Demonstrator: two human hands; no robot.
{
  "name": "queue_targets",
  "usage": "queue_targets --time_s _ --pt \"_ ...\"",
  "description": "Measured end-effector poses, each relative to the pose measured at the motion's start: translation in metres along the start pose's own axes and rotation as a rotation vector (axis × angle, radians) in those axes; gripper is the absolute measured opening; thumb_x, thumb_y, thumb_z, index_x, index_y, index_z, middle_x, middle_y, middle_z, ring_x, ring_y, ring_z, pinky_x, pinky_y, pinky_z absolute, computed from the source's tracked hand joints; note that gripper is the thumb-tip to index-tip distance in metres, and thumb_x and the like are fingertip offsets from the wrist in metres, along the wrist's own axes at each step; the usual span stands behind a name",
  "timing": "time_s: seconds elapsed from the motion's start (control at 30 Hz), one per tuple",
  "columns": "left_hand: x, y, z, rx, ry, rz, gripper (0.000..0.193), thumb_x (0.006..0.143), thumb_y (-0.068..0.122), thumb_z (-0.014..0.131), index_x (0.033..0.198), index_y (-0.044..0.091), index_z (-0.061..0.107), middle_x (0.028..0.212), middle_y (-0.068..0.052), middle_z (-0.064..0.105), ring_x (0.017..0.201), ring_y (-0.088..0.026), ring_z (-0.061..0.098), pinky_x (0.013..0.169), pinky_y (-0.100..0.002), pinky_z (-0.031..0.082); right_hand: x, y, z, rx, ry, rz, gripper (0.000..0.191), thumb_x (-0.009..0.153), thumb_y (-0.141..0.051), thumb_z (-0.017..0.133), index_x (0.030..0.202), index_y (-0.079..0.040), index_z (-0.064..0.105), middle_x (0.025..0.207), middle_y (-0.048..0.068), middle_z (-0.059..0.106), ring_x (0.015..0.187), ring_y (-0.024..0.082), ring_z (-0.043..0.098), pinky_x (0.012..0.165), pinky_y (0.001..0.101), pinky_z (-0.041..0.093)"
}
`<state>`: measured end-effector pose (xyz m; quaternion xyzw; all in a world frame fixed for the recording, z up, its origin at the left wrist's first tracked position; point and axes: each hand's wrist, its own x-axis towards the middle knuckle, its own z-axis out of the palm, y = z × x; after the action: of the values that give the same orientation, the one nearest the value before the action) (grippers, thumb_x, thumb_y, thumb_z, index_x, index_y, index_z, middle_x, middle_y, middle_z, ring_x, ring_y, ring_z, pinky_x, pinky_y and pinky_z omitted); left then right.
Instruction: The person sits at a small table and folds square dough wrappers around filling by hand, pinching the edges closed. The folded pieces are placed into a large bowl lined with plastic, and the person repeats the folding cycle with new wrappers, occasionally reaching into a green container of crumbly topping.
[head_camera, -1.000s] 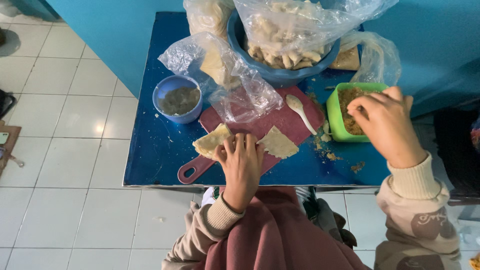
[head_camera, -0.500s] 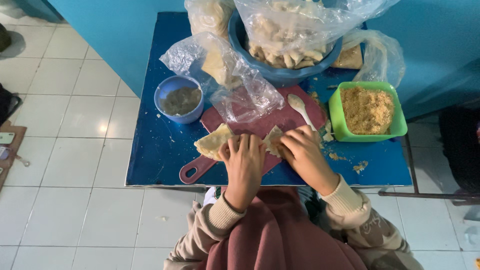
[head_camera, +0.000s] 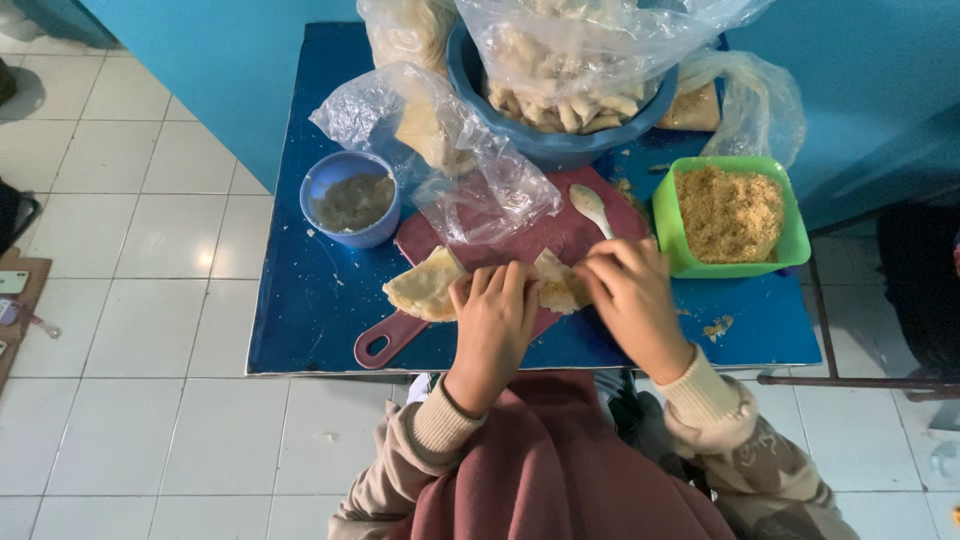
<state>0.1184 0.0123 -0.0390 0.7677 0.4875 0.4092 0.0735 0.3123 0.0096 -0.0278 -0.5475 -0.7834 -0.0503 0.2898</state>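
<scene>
The pale wrapper sheet lies on the dark red cutting board, its long axis running left to right across the person's front. Both hands rest on it: the left hand lies flat, fingers spread, pressing its middle, while the right hand pinches the right end with curled fingertips (what it grips under them is hidden). So the sheet's free, uncovered end points left, nearer the left hand, with 1 green tub of crumbs just right of the board.
</scene>
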Motion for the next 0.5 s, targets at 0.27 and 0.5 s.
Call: queue_targets --time_s 0.27,0.5 --pt "0.001 0.001 0.000 0.025 -0.008 0.089 0.011 0.096 0.016 0.064 0.107 0.013 0.065 0.093 -0.003 0.065 0.100 -0.024 0.063 0.097 -0.047 0.039 0.000 0.004 -0.003 0.135 -0.084 0.064 0.013 0.084 -0.016 0.077 0.090 -0.009 0.068 0.096 0.007 0.063 0.098 0.033 0.056 0.086 0.0452 0.044" --pt "0.003 0.001 -0.002 0.000 -0.059 0.045 0.018 0.094 0.020 0.067 0.107 0.008 0.063 0.094 -0.003 0.065 0.101 -0.025 0.063 0.099 -0.048 0.039 0.007 0.001 -0.005 0.192 -0.112 0.089 0.015 0.080 -0.010 0.077 0.088 -0.008 0.064 0.088 0.007 0.069 0.090 0.031 0.061 0.082 0.0456 0.045"
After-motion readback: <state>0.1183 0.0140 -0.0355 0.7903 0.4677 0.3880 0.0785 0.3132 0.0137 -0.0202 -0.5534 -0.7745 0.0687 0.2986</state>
